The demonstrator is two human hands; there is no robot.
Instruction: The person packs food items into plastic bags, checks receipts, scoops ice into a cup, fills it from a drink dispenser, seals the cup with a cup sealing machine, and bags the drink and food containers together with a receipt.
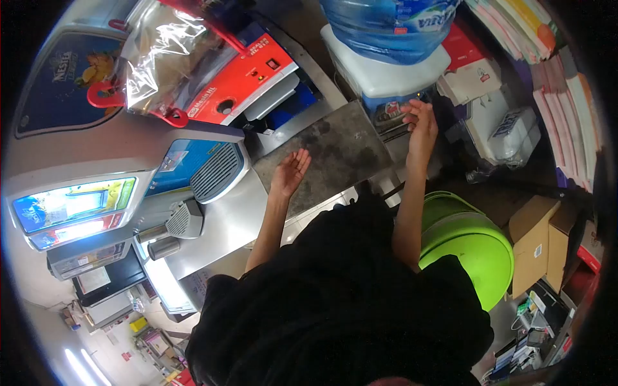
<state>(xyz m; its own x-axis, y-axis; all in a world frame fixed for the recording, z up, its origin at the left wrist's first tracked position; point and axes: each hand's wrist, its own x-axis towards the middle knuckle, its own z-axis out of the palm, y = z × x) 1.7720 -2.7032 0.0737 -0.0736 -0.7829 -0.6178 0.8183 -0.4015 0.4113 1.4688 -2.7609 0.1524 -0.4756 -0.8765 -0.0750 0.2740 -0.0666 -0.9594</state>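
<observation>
So the person in the black top has the dark panel (331, 151) right ahead of them, at their 12 o'clock, and honestly it looks pretty worn: flat, roughly rectangular, grey-brown, with darker blotches smeared over the middle and a few paler scuffs. Treat that panel as the centre of a clock, 12 being straight ahead of them. The left hand (292, 173) is over the 8 o'clock side, palm showing, fingers loosely curled, nothing in it; can't tell from here whether it's touching the surface. The right hand (421, 125) is up between 2 and 3 o'clock, past the panel's edge, fingers bent and also holding nothing. That one's near the water dispenser (388, 67) at 1 o'clock, a white body with a see-through blue bottle (391, 29) on top. Bright red sealer (238, 80) over at 10, drinks machine (90, 157) with a lit front around 9, shiny steel tabletop (225, 219) at 8, and a lime-green bin (473, 251) down at 4.
</observation>
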